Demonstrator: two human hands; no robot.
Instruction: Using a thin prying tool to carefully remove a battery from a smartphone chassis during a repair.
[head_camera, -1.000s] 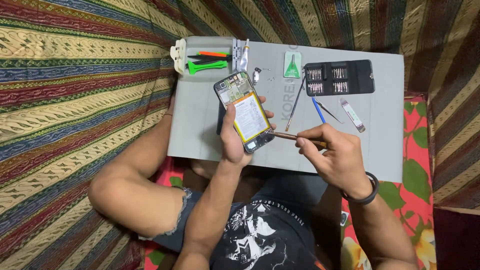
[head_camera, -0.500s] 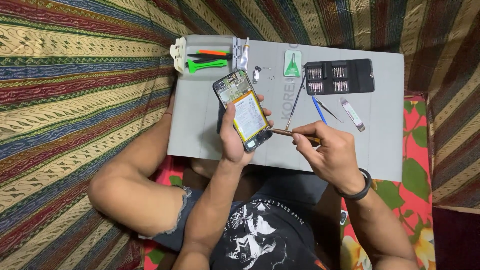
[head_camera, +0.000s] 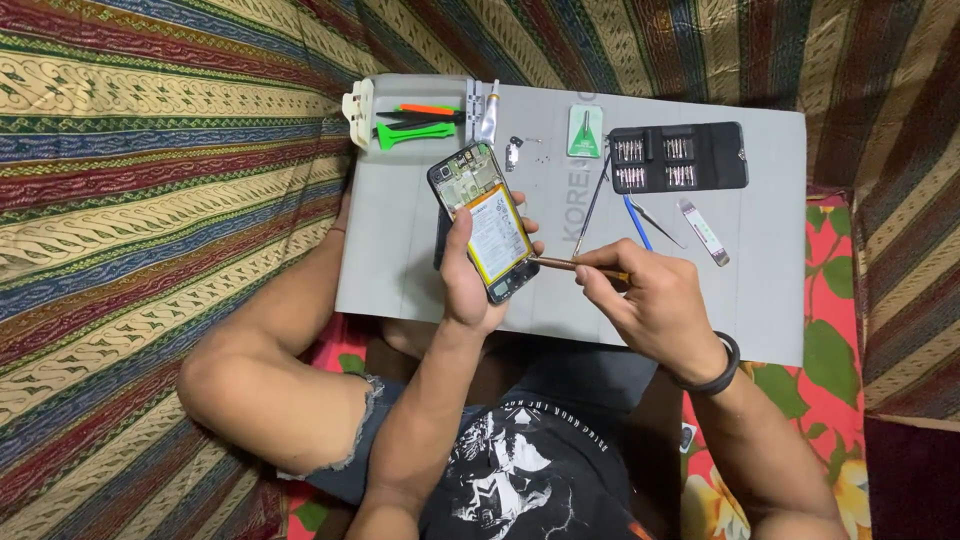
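My left hand (head_camera: 468, 285) holds an opened smartphone (head_camera: 483, 220) above a grey work mat (head_camera: 770, 290). The phone's back is off, showing its pale battery and circuit board. My right hand (head_camera: 645, 300) grips a thin brown-handled screwdriver (head_camera: 570, 265) like a pen. Its tip touches the phone's lower right edge, near my left thumb. A black band sits on my right wrist.
On the mat lie a black case of screwdriver bits (head_camera: 678, 158), green and orange pry tools (head_camera: 415, 122), a green card (head_camera: 585, 131), tweezers (head_camera: 660, 225), a blue tool (head_camera: 636, 220) and small screws (head_camera: 520, 150). Striped fabric (head_camera: 150, 200) surrounds the mat. My bent knee (head_camera: 260, 400) is lower left.
The screwdriver tip stays at the phone's lower right edge; my right hand has shifted slightly. The phone and left hand hold still.
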